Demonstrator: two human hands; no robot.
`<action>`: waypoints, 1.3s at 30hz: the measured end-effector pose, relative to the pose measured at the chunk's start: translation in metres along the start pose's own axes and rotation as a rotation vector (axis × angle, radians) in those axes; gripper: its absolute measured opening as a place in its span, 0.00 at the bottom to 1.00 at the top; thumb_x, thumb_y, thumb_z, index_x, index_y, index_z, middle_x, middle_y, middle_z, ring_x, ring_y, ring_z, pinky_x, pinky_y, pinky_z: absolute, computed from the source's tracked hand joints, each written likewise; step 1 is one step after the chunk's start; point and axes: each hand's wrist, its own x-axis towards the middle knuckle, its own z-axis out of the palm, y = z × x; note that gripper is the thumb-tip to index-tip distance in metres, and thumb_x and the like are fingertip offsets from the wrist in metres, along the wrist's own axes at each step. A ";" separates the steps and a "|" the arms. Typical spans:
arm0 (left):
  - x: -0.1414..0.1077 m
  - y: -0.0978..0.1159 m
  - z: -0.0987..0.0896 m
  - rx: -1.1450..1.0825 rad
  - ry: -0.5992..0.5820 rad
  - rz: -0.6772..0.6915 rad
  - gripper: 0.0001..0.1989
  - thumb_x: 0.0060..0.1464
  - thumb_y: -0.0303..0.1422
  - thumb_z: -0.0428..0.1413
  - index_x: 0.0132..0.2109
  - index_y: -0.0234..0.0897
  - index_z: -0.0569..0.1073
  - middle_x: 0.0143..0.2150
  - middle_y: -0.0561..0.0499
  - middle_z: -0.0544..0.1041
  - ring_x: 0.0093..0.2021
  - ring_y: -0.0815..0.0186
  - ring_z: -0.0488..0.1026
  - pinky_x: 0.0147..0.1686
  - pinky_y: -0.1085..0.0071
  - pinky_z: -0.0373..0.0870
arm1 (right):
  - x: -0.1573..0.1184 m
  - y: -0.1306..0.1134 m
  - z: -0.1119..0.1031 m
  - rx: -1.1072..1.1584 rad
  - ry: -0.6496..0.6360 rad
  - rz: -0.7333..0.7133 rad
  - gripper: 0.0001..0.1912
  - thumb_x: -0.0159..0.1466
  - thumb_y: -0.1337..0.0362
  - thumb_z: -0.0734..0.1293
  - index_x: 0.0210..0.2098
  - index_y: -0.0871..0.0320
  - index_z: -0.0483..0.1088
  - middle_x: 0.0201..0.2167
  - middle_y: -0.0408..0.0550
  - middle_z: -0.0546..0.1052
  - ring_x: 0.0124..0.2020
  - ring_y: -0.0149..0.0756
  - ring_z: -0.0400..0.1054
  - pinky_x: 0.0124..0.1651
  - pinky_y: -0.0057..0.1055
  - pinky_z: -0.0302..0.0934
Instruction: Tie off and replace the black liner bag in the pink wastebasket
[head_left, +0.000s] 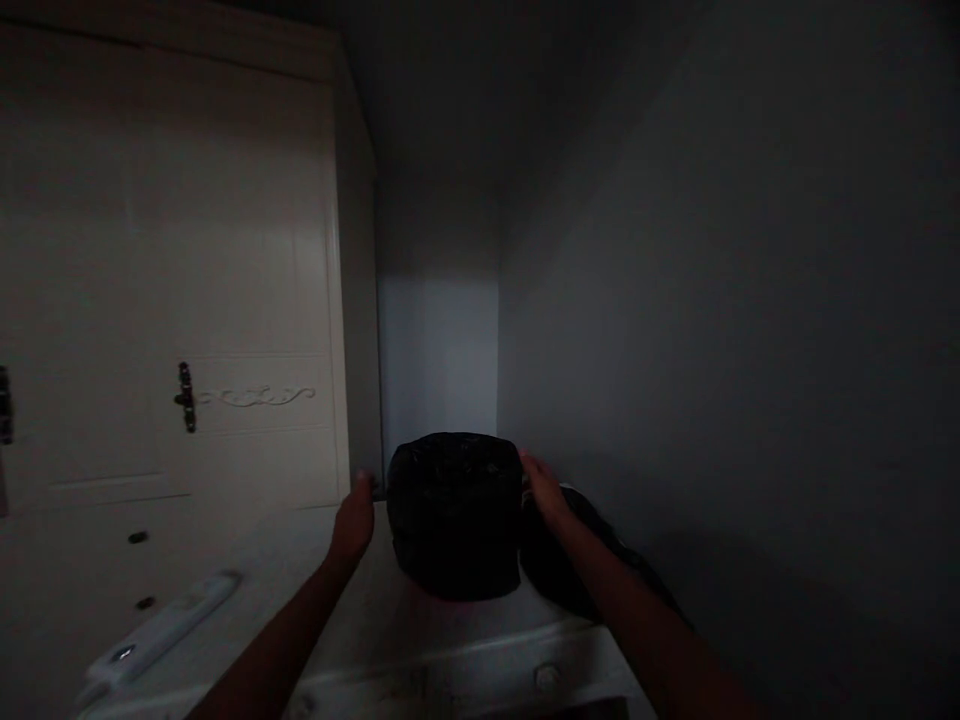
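Note:
A bulky black bag (457,520) stands on a pale cabinet top (352,630), between my two hands. At its left, my left hand (354,520) is held upright with a small gap to the bag; its fingers are dim and partly hidden. My right hand (541,485) is at the bag's upper right edge, fingers stretched forward and seeming to touch its side. Behind my right forearm lies another dark item (559,565), partly covered by the arm. The scene is dim, so details of the bag are hard to make out.
A white wardrobe (262,250) with dark handles fills the left side. A long white object (169,625) lies at the lower left. Grey walls meet in the corner behind the bag, and a drawer front with a knob (547,678) shows below.

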 end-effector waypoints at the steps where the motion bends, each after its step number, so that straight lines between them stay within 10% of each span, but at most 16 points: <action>1: 0.005 0.013 -0.008 0.010 -0.033 0.015 0.30 0.69 0.44 0.33 0.50 0.36 0.78 0.45 0.42 0.84 0.47 0.57 0.81 0.47 0.62 0.75 | 0.005 -0.012 -0.004 -0.079 -0.025 -0.009 0.32 0.69 0.40 0.57 0.37 0.61 0.78 0.35 0.52 0.82 0.36 0.38 0.76 0.37 0.27 0.65; 10: 0.016 0.080 -0.062 0.512 -0.093 0.101 0.20 0.67 0.43 0.43 0.43 0.38 0.77 0.43 0.37 0.83 0.44 0.50 0.81 0.40 0.60 0.73 | 0.013 -0.075 -0.028 -0.838 0.025 -0.134 0.15 0.71 0.59 0.63 0.42 0.60 0.79 0.44 0.61 0.82 0.43 0.43 0.78 0.43 0.31 0.63; 22: 0.018 0.096 -0.021 0.030 -0.010 0.196 0.17 0.72 0.37 0.37 0.47 0.38 0.69 0.39 0.45 0.80 0.41 0.58 0.79 0.39 0.66 0.69 | 0.061 -0.164 0.004 -0.460 0.101 -0.442 0.11 0.72 0.65 0.63 0.44 0.60 0.77 0.44 0.53 0.81 0.43 0.35 0.72 0.49 0.29 0.60; 30: 0.016 0.097 -0.024 -0.266 0.315 0.123 0.17 0.71 0.41 0.36 0.47 0.40 0.67 0.42 0.44 0.78 0.44 0.58 0.77 0.45 0.61 0.74 | 0.055 -0.235 0.032 -0.106 -0.043 -0.829 0.06 0.69 0.67 0.64 0.39 0.60 0.74 0.37 0.45 0.76 0.40 0.33 0.68 0.51 0.31 0.61; 39: 0.000 0.057 -0.124 -0.213 0.949 0.373 0.17 0.70 0.42 0.40 0.52 0.34 0.65 0.66 0.35 0.63 0.68 0.50 0.59 0.69 0.45 0.55 | 0.000 -0.282 0.048 0.075 -0.156 -1.183 0.07 0.72 0.64 0.62 0.45 0.57 0.72 0.46 0.48 0.73 0.52 0.35 0.66 0.61 0.35 0.60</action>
